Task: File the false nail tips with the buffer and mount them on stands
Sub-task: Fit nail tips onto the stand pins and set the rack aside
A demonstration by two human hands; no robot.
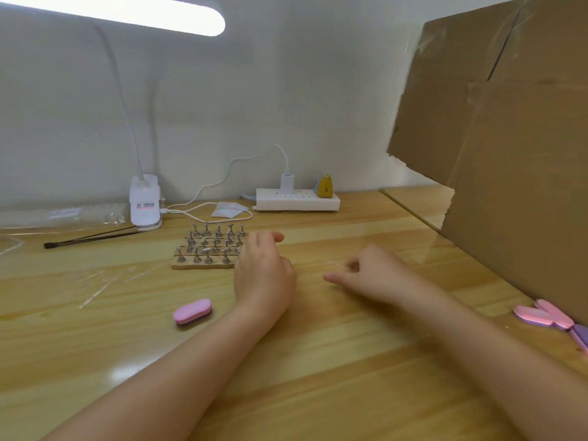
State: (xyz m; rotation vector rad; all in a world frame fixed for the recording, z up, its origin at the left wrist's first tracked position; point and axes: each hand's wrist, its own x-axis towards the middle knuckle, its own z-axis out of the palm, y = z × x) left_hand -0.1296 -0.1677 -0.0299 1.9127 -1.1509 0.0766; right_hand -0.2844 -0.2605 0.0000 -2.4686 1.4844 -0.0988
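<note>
**A:** Status, left to right?

**Me:** Far left, nothing I need. The pink oval foam buffer block with a dark purple underside [192, 312] lies flat on the pale wooden table [334, 361], long axis running left-right and tipped slightly up to the right. It sits just left of my left forearm, nearer me than the hand. Nobody is holding it.

**A:** Stands?

**Me:** The small wooden board of grey metal nail stands [210, 246] is behind the buffer. My left hand [264, 272] is at the board's right edge, fingers loosely curled, and I can't tell if it pinches anything.

**A:** Right side?

**Me:** My right hand [372, 275] is well right of the board, thumb out flat, fingers curled in over the table. There may be a clear nail tip under them; it's too faint to call. I can't make out any tips on the table.

**A:** So which hand takes the buffer?

**Me:** Left, I'd judge. It's clearly nearer: pull back and left, then grasp across the short width. More pink buffer sticks [547, 316] lie at the far right edge, by the brown cardboard sheet [509, 138].
</note>
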